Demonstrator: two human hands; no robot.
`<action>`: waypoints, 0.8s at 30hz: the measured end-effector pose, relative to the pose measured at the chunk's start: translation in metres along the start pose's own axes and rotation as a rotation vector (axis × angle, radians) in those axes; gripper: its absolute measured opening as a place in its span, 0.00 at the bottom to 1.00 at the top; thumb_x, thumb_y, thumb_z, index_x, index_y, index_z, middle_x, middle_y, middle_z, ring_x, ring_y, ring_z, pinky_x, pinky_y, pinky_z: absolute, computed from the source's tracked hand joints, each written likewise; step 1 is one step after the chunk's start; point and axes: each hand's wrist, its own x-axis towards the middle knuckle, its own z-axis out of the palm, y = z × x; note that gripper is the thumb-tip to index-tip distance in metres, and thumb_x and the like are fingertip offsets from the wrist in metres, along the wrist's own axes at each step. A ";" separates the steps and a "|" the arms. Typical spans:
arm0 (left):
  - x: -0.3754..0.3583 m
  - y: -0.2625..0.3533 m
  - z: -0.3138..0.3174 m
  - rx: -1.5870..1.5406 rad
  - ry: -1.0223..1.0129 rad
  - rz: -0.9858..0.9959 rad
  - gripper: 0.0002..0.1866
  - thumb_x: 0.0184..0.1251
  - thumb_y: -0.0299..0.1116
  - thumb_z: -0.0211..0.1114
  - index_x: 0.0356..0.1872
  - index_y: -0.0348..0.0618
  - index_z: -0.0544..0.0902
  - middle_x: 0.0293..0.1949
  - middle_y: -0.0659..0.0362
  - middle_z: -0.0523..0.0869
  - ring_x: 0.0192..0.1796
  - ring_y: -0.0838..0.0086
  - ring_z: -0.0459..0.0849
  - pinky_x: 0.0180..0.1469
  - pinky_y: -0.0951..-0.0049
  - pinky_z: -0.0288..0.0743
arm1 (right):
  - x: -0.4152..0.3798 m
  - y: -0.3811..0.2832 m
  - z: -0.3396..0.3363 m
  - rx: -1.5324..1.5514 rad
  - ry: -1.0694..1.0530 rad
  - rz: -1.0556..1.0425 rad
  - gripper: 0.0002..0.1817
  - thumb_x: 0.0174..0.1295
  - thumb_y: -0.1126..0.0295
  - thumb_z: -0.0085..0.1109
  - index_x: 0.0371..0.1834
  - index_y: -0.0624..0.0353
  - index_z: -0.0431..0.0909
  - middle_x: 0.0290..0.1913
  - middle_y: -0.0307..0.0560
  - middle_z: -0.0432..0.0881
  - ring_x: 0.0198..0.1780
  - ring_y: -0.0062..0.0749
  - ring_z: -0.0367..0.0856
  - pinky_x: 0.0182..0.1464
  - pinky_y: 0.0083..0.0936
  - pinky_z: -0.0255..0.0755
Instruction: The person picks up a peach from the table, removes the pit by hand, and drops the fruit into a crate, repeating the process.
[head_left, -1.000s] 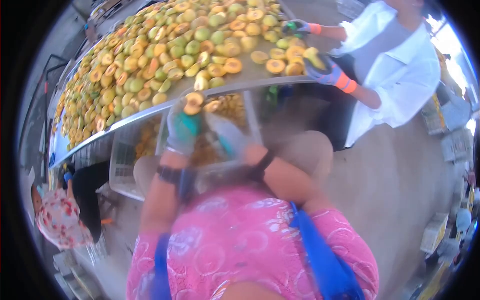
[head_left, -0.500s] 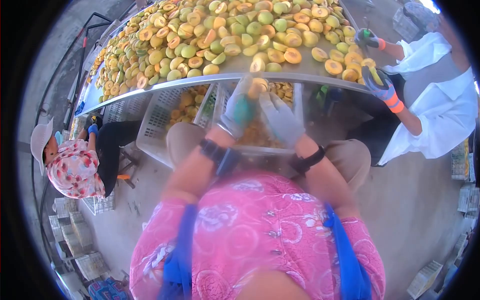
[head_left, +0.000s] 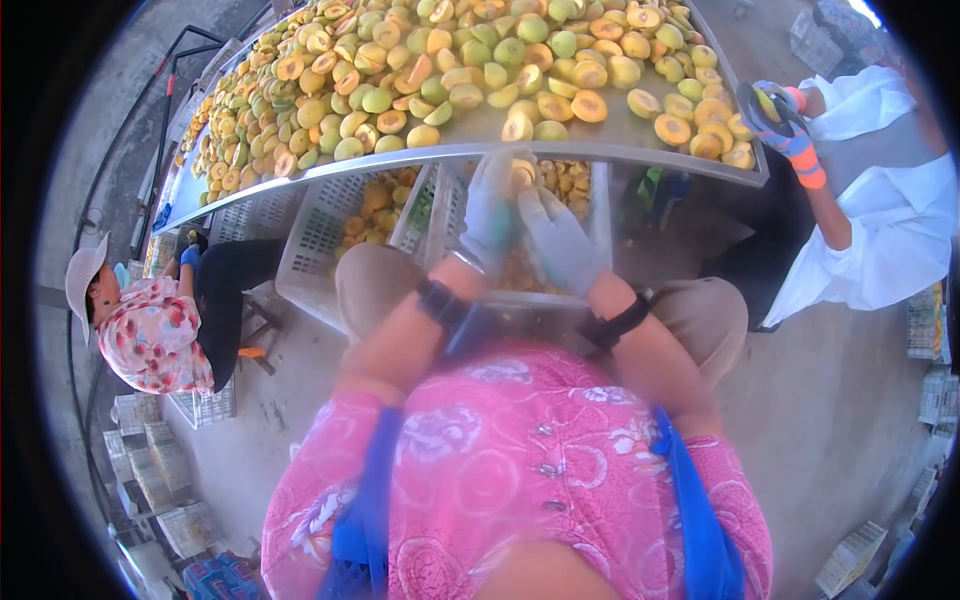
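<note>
My left hand [head_left: 488, 212], in a whitish glove with a blurred green patch at the palm, is closed around a peach half [head_left: 522, 173] just below the table's near edge. My right hand [head_left: 562, 238], gloved too, has its fingers bent in against the same piece from the right. Motion blur hides the exact fingertip contact. Beneath both hands stands a white plastic crate [head_left: 601, 205] with cut yellow-orange pieces in it. Halved peaches [head_left: 400, 75] with yellow-green skin are heaped on the metal table [head_left: 470, 133] ahead.
Another slotted crate [head_left: 312, 235] with fruit stands under the table to the left. A co-worker [head_left: 150, 330] in a hat sits at left. At right, a co-worker's gloved hand [head_left: 785, 125] holds a fruit and a dark tool. Stacked crates [head_left: 160, 460] line the floor's left side.
My hands stay together at the table edge; the left has turned slightly, showing less green. The co-worker's hands at right have drawn together and away from the table.
</note>
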 end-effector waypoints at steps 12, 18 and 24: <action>0.005 0.035 0.013 -0.159 0.045 -0.232 0.31 0.77 0.58 0.44 0.38 0.36 0.80 0.33 0.55 0.81 0.33 0.70 0.80 0.36 0.73 0.78 | 0.001 0.003 -0.008 0.227 -0.151 0.130 0.21 0.75 0.50 0.43 0.53 0.55 0.74 0.28 0.33 0.72 0.25 0.16 0.67 0.25 0.19 0.65; 0.006 0.047 0.004 -0.132 0.015 -0.355 0.33 0.77 0.59 0.44 0.33 0.35 0.81 0.29 0.53 0.82 0.31 0.67 0.81 0.37 0.68 0.79 | -0.005 0.001 -0.010 0.177 -0.299 0.196 0.19 0.73 0.46 0.44 0.47 0.50 0.70 0.23 0.30 0.68 0.16 0.15 0.59 0.14 0.17 0.54; 0.007 0.046 -0.007 0.433 -0.149 -0.120 0.38 0.70 0.68 0.46 0.28 0.37 0.81 0.27 0.53 0.84 0.30 0.70 0.83 0.37 0.71 0.80 | -0.006 0.010 -0.006 0.356 -0.318 0.330 0.18 0.72 0.46 0.46 0.41 0.49 0.69 0.19 0.30 0.64 0.11 0.16 0.55 0.11 0.18 0.48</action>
